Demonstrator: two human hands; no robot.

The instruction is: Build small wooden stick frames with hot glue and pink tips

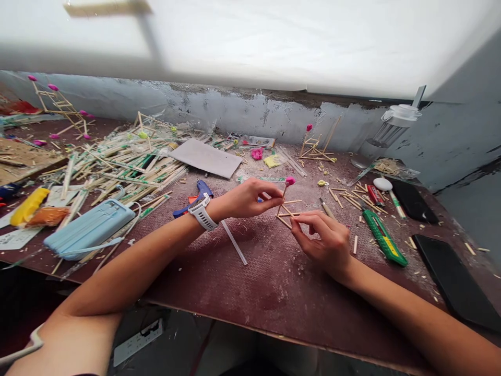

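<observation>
A small frame of thin wooden sticks point(285, 221) stands on the dark red table, with a pink blob point(289, 181) on top of its upright stick. My left hand point(254, 197), with a white watch on the wrist, pinches that upright stick just below the blob. Lower down and to the right, my right hand point(323, 237) pinches the end of a short wooden stick point(287, 210) that slants up to the upright. The fingertips hide where the sticks meet. Left of my left hand lies a blue glue gun point(199, 196), partly behind the watch, and a clear glue stick point(234, 242) is below my forearm.
A heap of bundled sticks point(117, 162) and a light blue pouch-like object point(90, 230) fill the left. On the right are a green utility knife point(384, 237), phones point(456, 277), cut sticks point(358, 201) and a clear bottle point(387, 133). Another stick model point(316, 151) stands behind.
</observation>
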